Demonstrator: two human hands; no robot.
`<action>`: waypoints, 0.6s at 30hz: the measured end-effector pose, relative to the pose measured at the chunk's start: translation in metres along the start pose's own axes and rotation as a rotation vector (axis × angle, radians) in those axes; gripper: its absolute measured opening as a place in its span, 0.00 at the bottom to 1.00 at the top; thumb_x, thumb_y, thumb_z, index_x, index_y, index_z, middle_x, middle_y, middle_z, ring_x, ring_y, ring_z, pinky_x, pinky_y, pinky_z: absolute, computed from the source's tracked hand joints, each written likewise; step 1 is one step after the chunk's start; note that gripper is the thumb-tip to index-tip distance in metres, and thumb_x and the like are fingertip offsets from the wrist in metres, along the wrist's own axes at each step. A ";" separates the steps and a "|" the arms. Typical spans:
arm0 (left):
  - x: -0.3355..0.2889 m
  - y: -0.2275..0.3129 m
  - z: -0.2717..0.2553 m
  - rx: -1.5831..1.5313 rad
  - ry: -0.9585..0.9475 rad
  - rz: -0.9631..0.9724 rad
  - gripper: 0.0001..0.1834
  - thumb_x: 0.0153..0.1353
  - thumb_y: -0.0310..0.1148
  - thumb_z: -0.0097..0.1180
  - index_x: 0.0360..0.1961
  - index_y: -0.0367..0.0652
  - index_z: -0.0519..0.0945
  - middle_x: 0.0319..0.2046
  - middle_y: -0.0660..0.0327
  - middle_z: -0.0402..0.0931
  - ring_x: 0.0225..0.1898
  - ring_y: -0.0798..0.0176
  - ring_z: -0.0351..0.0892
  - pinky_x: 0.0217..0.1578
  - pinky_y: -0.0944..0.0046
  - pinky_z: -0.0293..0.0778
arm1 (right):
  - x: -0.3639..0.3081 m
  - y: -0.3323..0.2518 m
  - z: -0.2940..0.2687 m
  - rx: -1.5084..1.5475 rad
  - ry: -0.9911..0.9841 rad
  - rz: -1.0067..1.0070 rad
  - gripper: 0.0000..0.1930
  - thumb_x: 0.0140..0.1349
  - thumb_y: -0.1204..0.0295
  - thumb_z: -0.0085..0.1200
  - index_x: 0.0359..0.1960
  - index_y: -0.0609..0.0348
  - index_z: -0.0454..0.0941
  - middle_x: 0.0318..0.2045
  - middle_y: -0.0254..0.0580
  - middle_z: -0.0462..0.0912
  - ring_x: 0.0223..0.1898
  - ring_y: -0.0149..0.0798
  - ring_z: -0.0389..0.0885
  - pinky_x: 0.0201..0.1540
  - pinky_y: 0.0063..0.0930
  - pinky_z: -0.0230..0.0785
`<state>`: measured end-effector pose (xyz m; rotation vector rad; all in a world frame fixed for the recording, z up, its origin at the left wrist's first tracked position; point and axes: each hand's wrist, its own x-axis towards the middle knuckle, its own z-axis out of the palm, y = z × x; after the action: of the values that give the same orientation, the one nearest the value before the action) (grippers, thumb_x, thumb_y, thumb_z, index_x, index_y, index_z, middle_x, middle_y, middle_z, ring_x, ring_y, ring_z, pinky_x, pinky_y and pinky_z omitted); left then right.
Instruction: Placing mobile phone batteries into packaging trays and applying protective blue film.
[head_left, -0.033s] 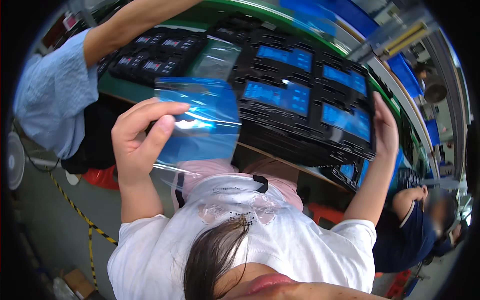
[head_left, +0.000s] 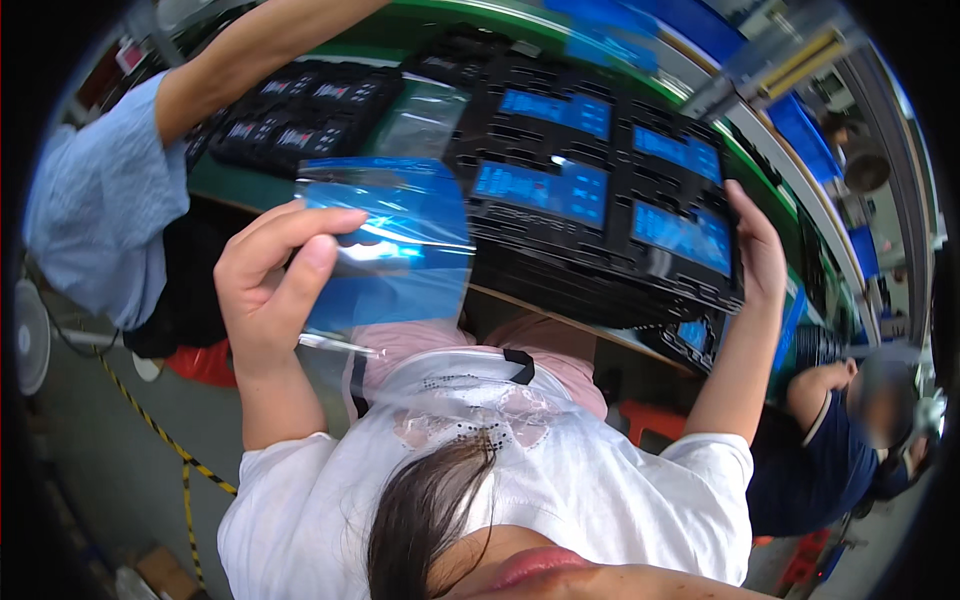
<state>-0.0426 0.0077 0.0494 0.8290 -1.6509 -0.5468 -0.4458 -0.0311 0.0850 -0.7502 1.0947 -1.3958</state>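
My left hand (head_left: pixel 268 268) pinches a blue see-through film sheet (head_left: pixel 405 285) between thumb and fingers. The sheet is glossy and curls, with clear edges at the top and bottom. Just right of it lies a stack of black plastic trays (head_left: pixel 620 150), tilted down toward me. Its top tray holds flat pieces with bright blue faces (head_left: pixel 540 193), several of them in recesses. At the right end of the stack, my right hand (head_left: pixel 762 255) grips the edge of the tray; its thumb is hidden.
At the left, a co-worker's arm (head_left: pixel 235 60) in a light blue sleeve reaches over other black trays (head_left: pixel 290 125). Clear film (head_left: pixel 425 120) lies behind the blue sheet. Blue bins (head_left: pixel 802 135) line the right side. Another person (head_left: pixel 815 475) sits at the right, near a red stool (head_left: pixel 650 424).
The tray stack, the film and both hands sit slightly farther left in the picture. My grip on the film and on the tray looks the same.
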 end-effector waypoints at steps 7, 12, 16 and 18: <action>0.000 0.002 0.007 -0.054 0.094 -0.056 0.13 0.57 0.31 0.53 0.37 0.30 0.81 0.35 0.54 0.79 0.37 0.64 0.77 0.42 0.69 0.69 | -0.035 0.012 -0.032 0.238 0.121 -0.114 0.07 0.62 0.75 0.52 0.40 0.64 0.75 0.34 0.47 0.83 0.32 0.38 0.84 0.37 0.30 0.80; -0.003 -0.016 -0.002 -0.236 0.097 -0.113 0.15 0.61 0.32 0.50 0.39 0.28 0.79 0.38 0.51 0.77 0.38 0.62 0.77 0.42 0.68 0.70 | -0.084 0.006 -0.111 0.375 0.309 -0.222 0.13 0.65 0.72 0.47 0.46 0.69 0.74 0.38 0.56 0.83 0.37 0.49 0.84 0.42 0.39 0.79; 0.016 -0.060 0.004 -0.399 -0.033 -0.117 0.15 0.63 0.32 0.49 0.41 0.28 0.78 0.40 0.49 0.76 0.39 0.61 0.77 0.42 0.67 0.71 | -0.149 0.014 -0.143 0.100 0.590 -0.706 0.16 0.64 0.82 0.40 0.53 0.76 0.69 0.42 0.61 0.80 0.40 0.47 0.84 0.42 0.38 0.79; 0.012 -0.055 0.001 -0.394 -0.040 -0.114 0.15 0.63 0.33 0.48 0.43 0.29 0.77 0.42 0.48 0.76 0.40 0.59 0.77 0.43 0.66 0.71 | -0.145 0.021 -0.161 0.076 0.577 -0.731 0.18 0.61 0.86 0.39 0.54 0.78 0.67 0.42 0.62 0.80 0.39 0.45 0.84 0.41 0.36 0.80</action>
<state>-0.0319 -0.0362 0.0168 0.6249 -1.4701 -0.9387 -0.5640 0.1427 0.0300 -0.7434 1.2441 -2.3661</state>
